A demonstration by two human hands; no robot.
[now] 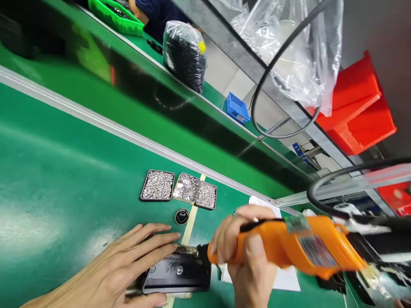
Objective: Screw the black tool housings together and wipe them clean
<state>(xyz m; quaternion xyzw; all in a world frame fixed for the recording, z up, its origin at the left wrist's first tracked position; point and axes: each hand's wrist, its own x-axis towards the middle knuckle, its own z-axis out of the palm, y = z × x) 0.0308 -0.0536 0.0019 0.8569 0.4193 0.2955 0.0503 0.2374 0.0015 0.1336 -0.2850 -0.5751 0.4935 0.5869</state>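
Observation:
My right hand (247,252) is wrapped round an orange electric screwdriver (285,244) that lies almost level, its dark nose pointing left. That nose meets the right end of a black rectangular plastic housing (189,273) on the green bench; the bit tip cannot be made out. My left hand (128,261) straddles the housing's left end, long fingers along the far edge and thumb on the near side, gripping it. A small round black-and-gold piece (182,216) sits just beyond the fingers. Farther back are trays of small metal parts, one left (158,185), one middle (186,187), one right (206,195).
Yellow tape (189,224) runs along the bench (80,192). White paper (282,280) lies beneath the screwdriver. A metal rail and green panel (135,102) border the far side. Black cables (257,98), red bins (356,107) and a plastic bag (289,51) hang right. Another person's arm (157,17) is beyond.

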